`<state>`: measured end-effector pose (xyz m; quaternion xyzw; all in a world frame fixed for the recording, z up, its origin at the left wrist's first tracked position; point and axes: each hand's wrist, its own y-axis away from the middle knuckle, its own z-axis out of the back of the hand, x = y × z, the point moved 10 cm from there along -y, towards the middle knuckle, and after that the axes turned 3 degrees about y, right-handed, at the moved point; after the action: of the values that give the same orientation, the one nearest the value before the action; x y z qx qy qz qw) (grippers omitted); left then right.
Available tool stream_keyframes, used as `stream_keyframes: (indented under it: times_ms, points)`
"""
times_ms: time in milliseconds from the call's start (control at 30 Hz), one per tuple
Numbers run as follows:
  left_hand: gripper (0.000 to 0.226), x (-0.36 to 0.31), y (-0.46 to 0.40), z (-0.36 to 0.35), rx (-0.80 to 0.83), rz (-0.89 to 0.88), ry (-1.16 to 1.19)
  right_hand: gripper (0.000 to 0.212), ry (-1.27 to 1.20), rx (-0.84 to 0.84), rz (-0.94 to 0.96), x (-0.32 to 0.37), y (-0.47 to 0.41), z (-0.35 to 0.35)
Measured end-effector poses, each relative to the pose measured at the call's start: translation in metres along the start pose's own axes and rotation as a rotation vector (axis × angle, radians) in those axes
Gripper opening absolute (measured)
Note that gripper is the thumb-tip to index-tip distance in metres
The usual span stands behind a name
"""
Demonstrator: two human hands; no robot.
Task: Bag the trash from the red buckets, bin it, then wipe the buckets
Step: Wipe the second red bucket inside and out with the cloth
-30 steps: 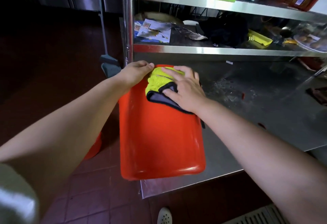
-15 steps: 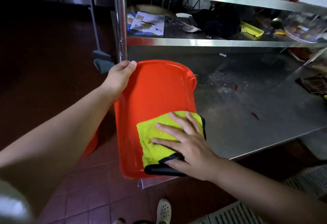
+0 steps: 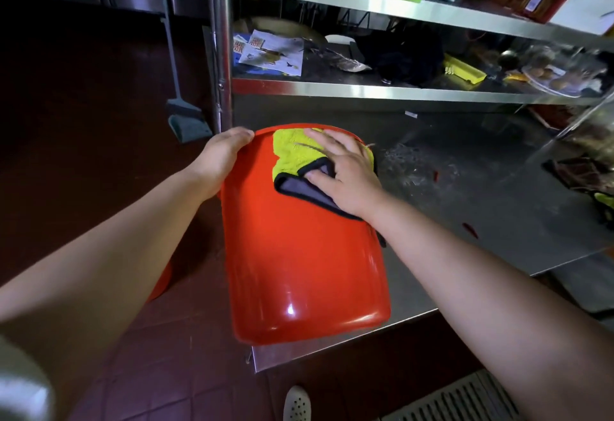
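Steel counter [image 3: 498,194] carrying one red bucket [image 3: 299,271] on its side, long axis running from body to shelf, base nearest. Second red bucket [image 3: 162,282] partly visible on floor. Left hand [image 3: 222,155] gripping far rim; right hand [image 3: 345,174] flat, pressing one yellow cloth [image 3: 292,151] near rim.

A single head-worn wide-angle view looks forward and steeply down from close range over the stainless steel bench [image 3: 465,194]; steel wire shelves [image 3: 398,91] cross the upper frame, dark red floor tiles [image 3: 166,371] along the bottom.
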<state>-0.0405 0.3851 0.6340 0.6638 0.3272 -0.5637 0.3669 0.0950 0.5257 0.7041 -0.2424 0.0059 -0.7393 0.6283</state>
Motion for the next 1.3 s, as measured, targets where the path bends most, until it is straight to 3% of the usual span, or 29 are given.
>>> stream_keyframes:
  times_ms: [100,200,267,333,533,667,867,1067,1200,1300]
  points:
    - [0.023,-0.005,0.002,0.003,-0.087,-0.025,-0.088,0.055,0.047,-0.015,0.054,0.01,0.007,0.0]
    - [0.034,-0.041,0.009,-0.015,-0.199,-0.237,-0.588,0.051,0.149,0.014,0.165,0.029,0.032,-0.007]
    - [0.042,-0.061,0.011,-0.058,-0.095,-0.366,-0.92,0.047,0.206,0.04,0.241,0.042,0.055,-0.014]
    - [0.043,-0.062,0.008,-0.083,-0.017,-0.341,-1.06,0.046,0.211,0.059,0.288,0.05,0.082,-0.016]
    - [0.046,-0.053,-0.002,-0.069,-0.012,-0.192,-0.903,0.056,0.215,0.128,0.418,0.068,0.159,-0.028]
    - [0.047,-0.039,-0.007,-0.05,-0.011,-0.132,-0.649,0.05,0.173,0.115,0.466,0.081,0.15,-0.031]
    - [0.043,-0.024,-0.014,-0.02,-0.027,-0.131,-0.444,0.041,0.085,0.008,0.302,0.056,0.07,-0.016]
    - [0.05,-0.022,-0.01,-0.009,-0.011,-0.131,-0.392,0.054,0.011,-0.052,0.053,0.022,0.001,-0.004]
    - [0.055,-0.015,-0.004,0.002,-0.021,-0.135,-0.356,0.046,0.088,-0.009,0.135,0.043,0.012,-0.016]
    - [0.042,-0.012,-0.002,0.013,-0.027,-0.11,-0.352,0.044,0.153,0.033,0.245,0.062,0.047,-0.025]
